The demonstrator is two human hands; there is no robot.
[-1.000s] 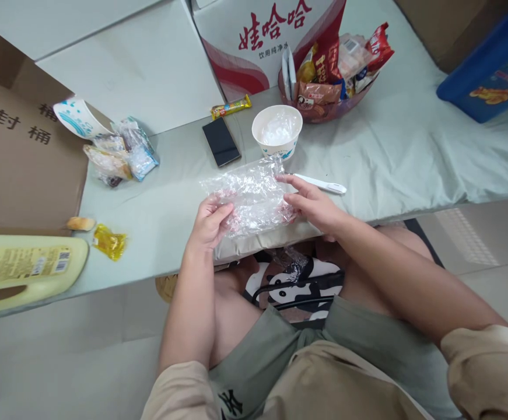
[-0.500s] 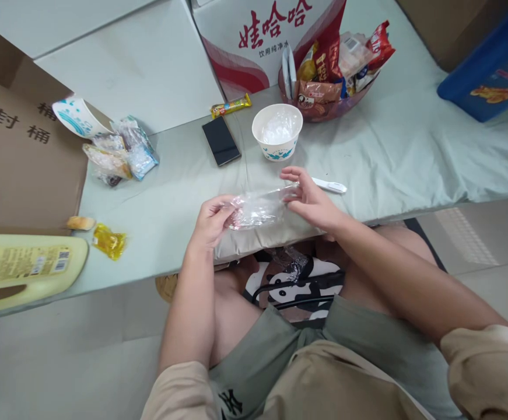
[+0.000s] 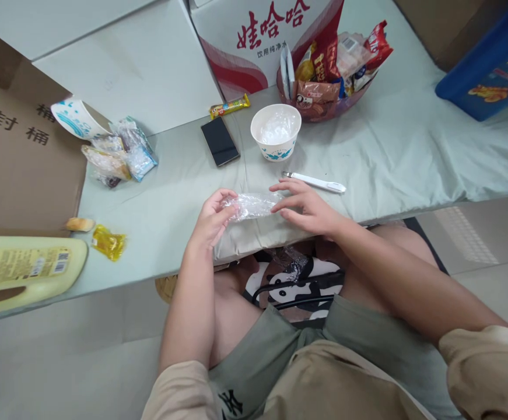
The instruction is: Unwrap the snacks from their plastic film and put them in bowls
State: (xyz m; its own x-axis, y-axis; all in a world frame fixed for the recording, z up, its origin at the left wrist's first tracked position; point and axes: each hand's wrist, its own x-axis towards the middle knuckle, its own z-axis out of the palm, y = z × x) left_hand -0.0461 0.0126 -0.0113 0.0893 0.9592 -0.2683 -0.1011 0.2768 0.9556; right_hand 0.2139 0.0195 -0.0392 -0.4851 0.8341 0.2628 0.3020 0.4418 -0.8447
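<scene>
A crumpled sheet of clear plastic wrap, now rolled into a narrow strip, lies at the near edge of the pale green table. My left hand pinches its left end with curled fingers. Over its right end my right hand presses down, fingers mostly stretched flat. Just beyond my right hand lies a white pen-like tool. A white paper bowl lined with clear plastic stands farther back.
A black phone and a yellow snack bar lie behind the bowl. A basket of snack packets sits at the back, a tipped paper bowl with wrappers at left. A yellow packet and yellow bottle lie near left.
The plastic wrap went from a wide open sheet held up between both hands to a tight narrow roll pressed on the table. Both hands moved down and closer together.
</scene>
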